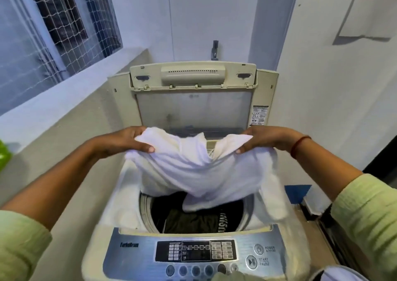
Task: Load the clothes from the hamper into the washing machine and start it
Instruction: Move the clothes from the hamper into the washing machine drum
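Note:
A top-loading washing machine [120,257] stands in front of me with its lid [193,106] raised upright at the back. A white garment [193,169] hangs over the drum opening. My left hand [126,140] grips its left upper edge and my right hand [266,140] grips its right upper edge. The garment's lower folds droop into the drum [146,205]. Dark clothes [193,220] lie inside the drum. The control panel [195,251] faces me with a start/pause button [251,261] and a power button [258,249]. The hamper is out of view.
A low wall ledge [64,83] runs along the left under a netted window [55,23]. A tap [214,49] sticks out of the wall behind the lid. A green object [4,154] shows at the left edge. A white object [339,274] sits at the bottom right.

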Demonstrator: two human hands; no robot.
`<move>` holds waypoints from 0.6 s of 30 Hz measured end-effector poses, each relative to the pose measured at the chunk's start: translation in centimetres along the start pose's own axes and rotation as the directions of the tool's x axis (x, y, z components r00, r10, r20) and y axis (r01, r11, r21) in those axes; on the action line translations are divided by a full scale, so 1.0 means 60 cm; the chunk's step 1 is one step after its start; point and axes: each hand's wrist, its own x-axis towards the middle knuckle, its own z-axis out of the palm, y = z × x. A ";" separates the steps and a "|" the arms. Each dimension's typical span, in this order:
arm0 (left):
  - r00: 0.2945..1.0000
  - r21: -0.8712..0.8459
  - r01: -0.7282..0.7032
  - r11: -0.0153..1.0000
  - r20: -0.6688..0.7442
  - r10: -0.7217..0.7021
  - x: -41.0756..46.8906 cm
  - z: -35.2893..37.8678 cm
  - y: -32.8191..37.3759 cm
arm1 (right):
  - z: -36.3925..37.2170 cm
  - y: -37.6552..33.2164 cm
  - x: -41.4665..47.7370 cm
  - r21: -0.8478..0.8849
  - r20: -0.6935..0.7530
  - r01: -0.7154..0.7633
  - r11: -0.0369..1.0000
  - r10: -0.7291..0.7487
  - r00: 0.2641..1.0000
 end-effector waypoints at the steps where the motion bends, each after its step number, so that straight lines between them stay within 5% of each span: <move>1: 0.999 -0.097 0.032 0.995 0.002 -0.032 0.000 0.004 -0.013 | -0.005 0.002 0.001 0.017 -0.040 0.002 1.000 -0.001 0.999; 6: 0.978 -0.493 0.032 0.870 -0.164 -0.129 0.000 -0.009 -0.035 | -0.022 0.019 0.008 0.105 -0.416 0.150 0.983 -0.093 0.904; 8: 0.976 -0.420 0.056 0.906 -0.166 -0.138 0.000 -0.020 -0.040 | -0.021 0.017 0.006 0.212 -0.606 0.337 0.917 -0.147 0.781; 10: 0.982 -0.170 0.130 0.977 -0.115 -0.151 -0.002 -0.019 -0.033 | -0.021 0.020 0.005 0.234 -0.655 0.438 0.868 -0.192 0.731; 12: 0.983 0.095 0.167 0.981 0.064 -0.174 0.002 -0.001 -0.021 | -0.020 0.023 0.000 0.210 -0.509 0.361 0.909 -0.213 0.834; 14: 0.910 0.276 0.207 0.939 0.297 -0.288 0.014 0.032 -0.019 | -0.015 0.024 -0.007 0.232 -0.097 0.169 0.958 -0.150 0.984; 16: 0.834 0.480 0.177 0.860 0.391 -0.390 0.028 0.070 -0.034 | 0.001 0.024 -0.010 0.070 0.347 0.039 0.997 -0.060 0.936; 18: 0.841 0.611 0.085 0.787 0.380 -0.386 0.046 0.097 -0.064 | 0.025 0.026 -0.001 -0.138 0.566 0.042 0.990 0.044 0.823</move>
